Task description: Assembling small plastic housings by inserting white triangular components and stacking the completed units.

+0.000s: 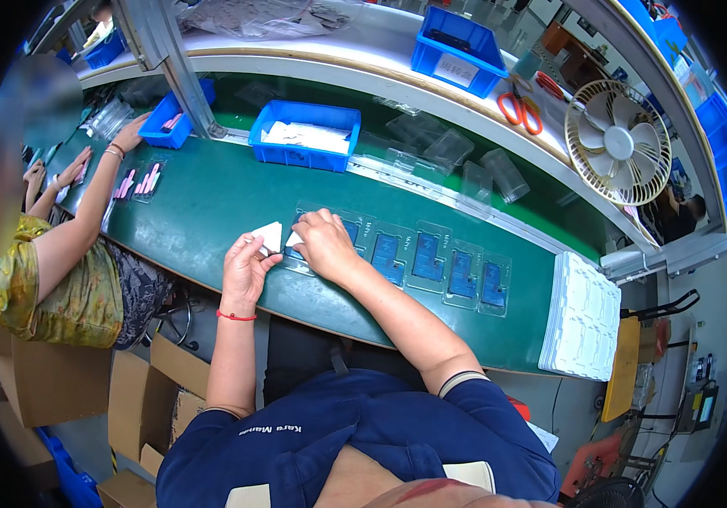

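My left hand (247,269) pinches a small stack of white paper slips (270,234) above the near edge of the green table. Just to its right, my right hand (327,245) is closed with fingers down over a clear plastic blister tray (297,264). A white slip (294,240) shows at its fingertips; the hand covers part of that tray. Rightward runs a row of similar clear trays with blue inserts, among them one tray (387,258), a taller-looking one (427,256) and the end one (493,284).
A blue bin (306,137) of white slips stands behind my hands. White molded trays (582,317) are stacked at the right end. Above, a shelf holds orange scissors (519,110), a fan (618,142) and another blue bin (460,52). A co-worker (59,254) works at left.
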{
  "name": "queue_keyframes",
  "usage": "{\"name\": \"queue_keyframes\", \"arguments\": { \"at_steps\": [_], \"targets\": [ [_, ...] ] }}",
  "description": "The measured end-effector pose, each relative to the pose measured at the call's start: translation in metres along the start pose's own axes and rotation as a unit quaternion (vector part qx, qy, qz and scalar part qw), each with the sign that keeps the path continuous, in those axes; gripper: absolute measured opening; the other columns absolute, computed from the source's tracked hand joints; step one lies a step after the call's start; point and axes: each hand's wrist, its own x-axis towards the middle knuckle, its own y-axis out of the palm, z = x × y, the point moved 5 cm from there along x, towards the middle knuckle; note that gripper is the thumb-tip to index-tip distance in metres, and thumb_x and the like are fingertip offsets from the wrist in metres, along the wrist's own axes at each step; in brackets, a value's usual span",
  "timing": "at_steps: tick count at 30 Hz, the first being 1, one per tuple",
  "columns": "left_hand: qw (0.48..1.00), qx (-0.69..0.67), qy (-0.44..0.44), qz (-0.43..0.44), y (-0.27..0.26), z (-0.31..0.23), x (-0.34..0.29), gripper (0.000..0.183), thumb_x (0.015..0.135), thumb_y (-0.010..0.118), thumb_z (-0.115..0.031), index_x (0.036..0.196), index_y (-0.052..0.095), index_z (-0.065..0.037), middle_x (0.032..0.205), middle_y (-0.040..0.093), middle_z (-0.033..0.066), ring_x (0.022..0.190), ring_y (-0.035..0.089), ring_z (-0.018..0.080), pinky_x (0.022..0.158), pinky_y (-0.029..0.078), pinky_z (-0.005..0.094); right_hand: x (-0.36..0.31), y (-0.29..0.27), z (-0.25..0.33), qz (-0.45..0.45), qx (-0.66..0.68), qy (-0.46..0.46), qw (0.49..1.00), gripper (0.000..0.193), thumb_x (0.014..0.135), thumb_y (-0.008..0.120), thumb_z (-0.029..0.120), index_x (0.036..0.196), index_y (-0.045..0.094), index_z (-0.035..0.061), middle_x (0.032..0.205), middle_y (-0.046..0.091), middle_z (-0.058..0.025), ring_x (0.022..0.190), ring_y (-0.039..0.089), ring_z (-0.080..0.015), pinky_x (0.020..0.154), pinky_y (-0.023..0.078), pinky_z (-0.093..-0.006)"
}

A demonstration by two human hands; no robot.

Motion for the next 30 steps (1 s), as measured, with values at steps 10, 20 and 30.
{"name": "queue_keyframes", "arguments": {
  "at_steps": [10, 20, 30],
  "targets": [
    [1.000, -0.011, 0.004, 0.011, -0.003, 0.004, 0.001, 0.005, 0.091, 0.055, -0.005, 0.087, 0.053, -0.007, 0.090, 0.063, 0.0088, 0.078, 0.064, 0.0190, 0.069, 0.058, 0.0359, 0.043, 0.003, -0.005, 0.173, 0.005, 0.169, 0.970, 0.024, 0.069, 0.067, 0.002, 0.093, 0.066, -0.0017, 0.098, 0.066, -0.0214, 0.097, 0.062, -0.0374, 0.086, 0.049, -0.0421],
    [1.000, -0.009, 0.021, -0.002, -0.004, 0.000, -0.005, 0.007, 0.090, 0.056, -0.005, 0.084, 0.054, -0.008, 0.089, 0.062, 0.0074, 0.080, 0.062, 0.0191, 0.071, 0.055, 0.0389, 0.045, 0.004, 0.012, 0.131, -0.122, 0.171, 0.969, 0.021, 0.075, 0.061, 0.011, 0.093, 0.068, 0.0017, 0.096, 0.068, -0.0169, 0.096, 0.063, -0.0318, 0.081, 0.049, -0.0402],
    [0.998, -0.041, 0.027, 0.049, -0.004, 0.009, 0.000, 0.004, 0.092, 0.055, -0.007, 0.088, 0.055, -0.007, 0.095, 0.064, 0.0095, 0.084, 0.063, 0.0186, 0.074, 0.055, 0.0354, 0.041, -0.003, -0.023, 0.123, 0.015, 0.215, 0.969, 0.038, 0.062, 0.075, 0.010, 0.098, 0.063, 0.0045, 0.099, 0.068, -0.0173, 0.098, 0.064, -0.0332, 0.085, 0.047, -0.0438]
  ]
}}
